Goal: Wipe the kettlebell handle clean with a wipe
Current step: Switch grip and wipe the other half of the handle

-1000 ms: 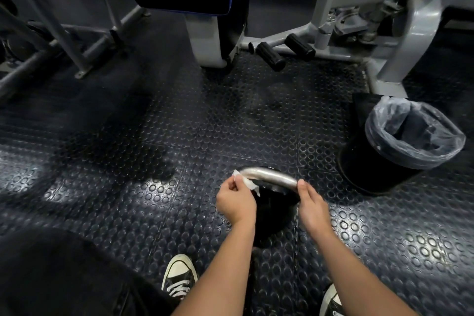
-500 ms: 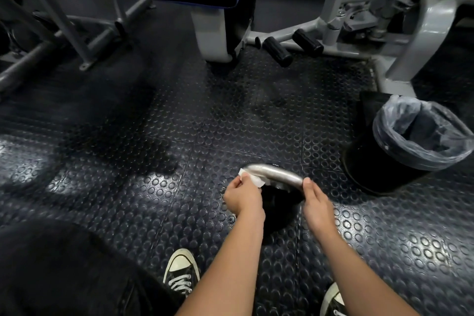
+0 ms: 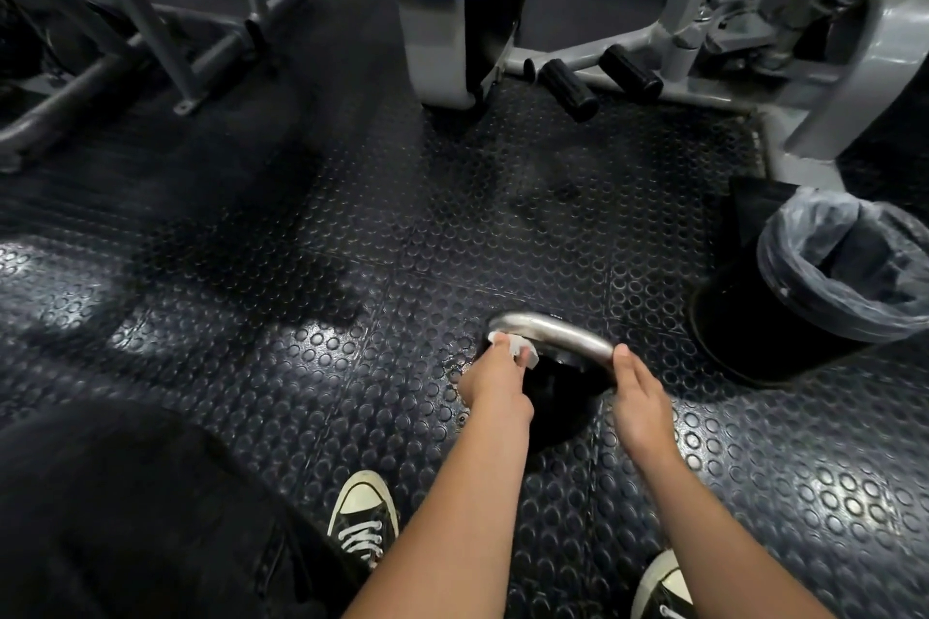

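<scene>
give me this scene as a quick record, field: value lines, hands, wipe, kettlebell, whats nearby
setting: gym floor of studded rubber mat
kettlebell: black, standing on the mat, steel handle on top
wipe: white wipe pressed to the handle's left end
left hand: left hand pinches the wipe against the handle
right hand: right hand holds the handle's right end, thumb on top
bin: black bin with a clear liner, to the right, apart from the kettlebell
behind: grey machine frame with black foot pegs

We see the left hand (image 3: 495,380) pinching a wipe (image 3: 518,345) against the kettlebell (image 3: 558,387) handle (image 3: 553,329). The right hand (image 3: 641,405) grips the handle's other end. A lined bin (image 3: 804,297) stands near on the floor (image 3: 301,317).
</scene>
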